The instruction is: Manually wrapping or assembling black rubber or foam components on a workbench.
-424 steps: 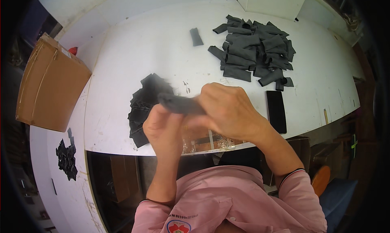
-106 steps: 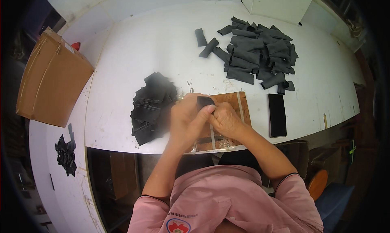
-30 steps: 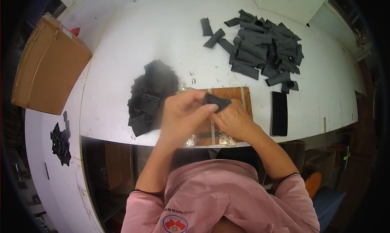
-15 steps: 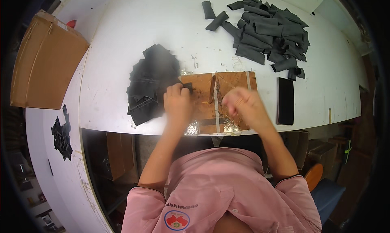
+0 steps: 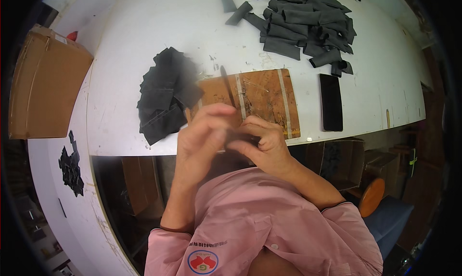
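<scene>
Dark cloth piece (image 5: 235,137), as far as I can make it out through the blur, is between my two hands, above the near edge of the wooden board (image 5: 262,91). My left hand (image 5: 202,136) comes in with its fingers bent and its thumb turned inward; my right hand (image 5: 270,148) faces it, thumb and fingers curled toward the same spot. I cannot tell whether either one truly pinches the cloth (the fingertips and the dark stuff run together there).

A narrow dark strip (image 5: 227,86) slants over the board, its near end by my left fingers; whether I touch it, I can't say. To the left of the board is the pile of flat black pieces (image 5: 163,95), some showing pale lines. On the far right is the heap of dark grey tubes (image 5: 310,23), with a few loose ones at its left. A black phone (image 5: 330,103) is near the right side of the board.

I judge the step in hand to be two-handed finger work on a single piece. The next move, I'd say, calls for a sure hold on its edge with one hand while the other works the cloth, without catching the strip.
</scene>
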A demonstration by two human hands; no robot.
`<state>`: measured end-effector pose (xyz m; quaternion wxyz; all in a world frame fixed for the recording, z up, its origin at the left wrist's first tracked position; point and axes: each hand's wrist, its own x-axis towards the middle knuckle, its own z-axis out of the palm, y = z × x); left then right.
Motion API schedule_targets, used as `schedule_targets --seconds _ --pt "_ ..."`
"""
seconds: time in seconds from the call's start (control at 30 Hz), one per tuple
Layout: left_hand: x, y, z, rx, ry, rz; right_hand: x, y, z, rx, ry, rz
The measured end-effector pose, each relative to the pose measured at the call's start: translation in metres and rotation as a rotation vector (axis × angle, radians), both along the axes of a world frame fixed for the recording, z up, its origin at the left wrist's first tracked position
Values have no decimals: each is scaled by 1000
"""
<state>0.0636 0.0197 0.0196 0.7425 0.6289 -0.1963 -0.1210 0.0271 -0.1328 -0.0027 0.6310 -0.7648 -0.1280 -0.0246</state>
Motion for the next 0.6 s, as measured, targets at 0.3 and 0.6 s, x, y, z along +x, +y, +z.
schedule_targets --seconds 0.3,0.6 --pt "-28 -9 3 -158 418 241 0 -17 -11 -557 -666 -450" --pt "-28 -13 0 -238 701 165 -3 -23 -10 -763 -802 -431"
